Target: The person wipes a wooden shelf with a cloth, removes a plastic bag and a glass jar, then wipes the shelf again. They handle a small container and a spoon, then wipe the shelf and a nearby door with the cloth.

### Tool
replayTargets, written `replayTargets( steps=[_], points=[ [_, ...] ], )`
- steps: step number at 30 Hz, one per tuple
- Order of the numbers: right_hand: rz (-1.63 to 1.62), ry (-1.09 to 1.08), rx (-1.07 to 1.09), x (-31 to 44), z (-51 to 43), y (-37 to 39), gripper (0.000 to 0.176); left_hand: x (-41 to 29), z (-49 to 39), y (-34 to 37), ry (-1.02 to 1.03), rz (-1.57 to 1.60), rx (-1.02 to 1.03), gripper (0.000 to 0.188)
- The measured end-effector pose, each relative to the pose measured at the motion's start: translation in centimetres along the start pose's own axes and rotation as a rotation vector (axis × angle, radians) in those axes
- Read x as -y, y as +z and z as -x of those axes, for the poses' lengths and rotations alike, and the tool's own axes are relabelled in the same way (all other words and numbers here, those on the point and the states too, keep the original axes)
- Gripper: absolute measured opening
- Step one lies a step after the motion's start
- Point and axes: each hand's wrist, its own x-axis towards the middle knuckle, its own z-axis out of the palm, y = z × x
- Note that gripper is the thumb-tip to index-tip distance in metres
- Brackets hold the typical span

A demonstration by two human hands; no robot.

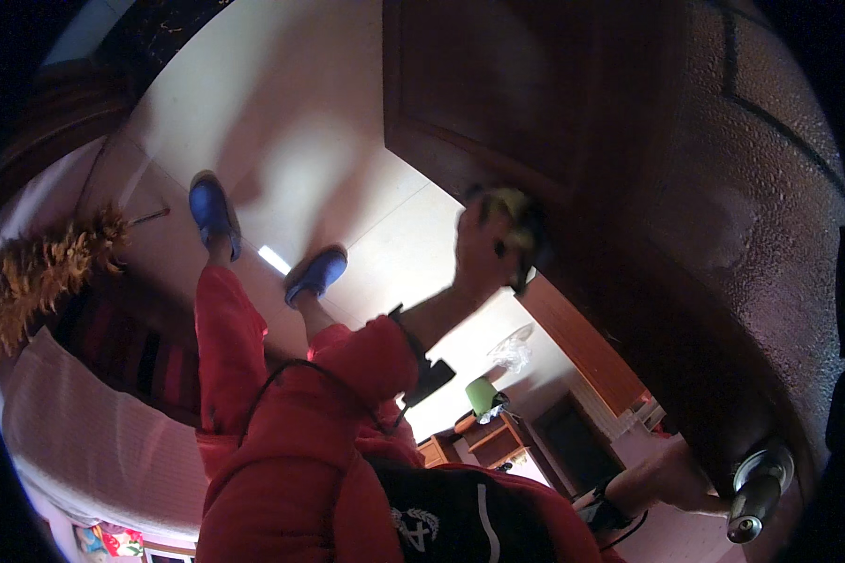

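My left hand, blurred, holds a yellow-and-black cloth against the dark brown wooden door. A black strap with a small box and a cable is around that wrist. To the lower right, my right hand is at the edge of the door, with a finger reaching to the metal lever handle. Its other fingers are partly hidden, so its grip is unclear. Another black band circles this wrist.
My blue slippers stand on the pale tiled floor. At the left are a brown feather duster and a whitish cloth-covered surface. A green bin, wooden furniture and a textured panel also show.
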Motion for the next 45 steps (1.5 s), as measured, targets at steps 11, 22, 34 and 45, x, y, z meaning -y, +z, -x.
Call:
replayTargets(
  steps=[11,22,34,45],
  points=[
    [0.003,-0.04,-0.013,-2.2,0.9,-0.6,0.046,13.2,-8.3,2.1,-0.53,-0.126,-0.05,0.038],
    [-0.019,-0.054,-0.007,-2.8,2.5,0.6,0.039,3.1,-7.0,-0.6,-0.121,0.463,0.076,0.023],
    [-0.105,-0.035,-0.053,-4.7,4.8,1.5,0.033,12.6,-10.3,-2.3,-0.02,-0.102,-0.042,0.034],
    [1.042,-0.509,0.156,-9.8,8.1,-0.2,0.056,7.1,-5.9,-3.1,0.574,0.234,-0.048,0.031]
  ],
)
